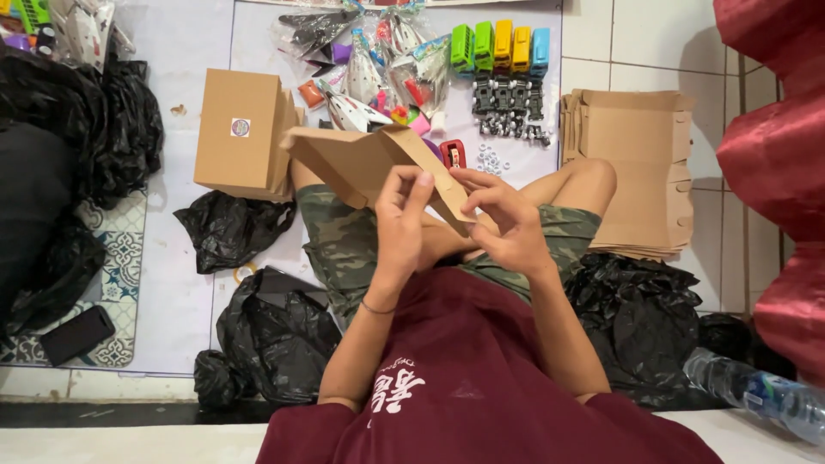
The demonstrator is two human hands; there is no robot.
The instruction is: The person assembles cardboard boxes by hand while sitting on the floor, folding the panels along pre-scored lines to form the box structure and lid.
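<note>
Item in hand: one flat brown cardboard box blank [378, 163], half-folded, held above the lap at centre frame. The left hand [400, 210] had fingers together, pinched on a flap edge; the right hand [507, 219] had fingers curled and clamped on the neighbouring panel.

Risks, as judged:
- A flap could have creased off its score line or torn, since thin card was bent in the air with no surface beneath it.
- The blank could have slipped and dropped onto the small white rings [490, 159] just below, scattering them.

Count:
- Assembled cardboard boxes [241, 129], upper left: appeared to be two, one leaning behind the other; uncertain.
- Stack of flat box blanks [636, 172], right of centre: number could not be told.
- Coloured toy vehicle bodies [500, 47], top centre: four (green, lime, yellow, blue).
- Dark chassis parts [507, 107] below them: too small to count.
- Clear packets of toys [378, 60], top centre: several, overlapping.
- Black plastic bags [275, 331]: at least five.
- Dark phone [77, 335], lower left: one.
- Plastic bottle [756, 391], lower right: one.
</note>
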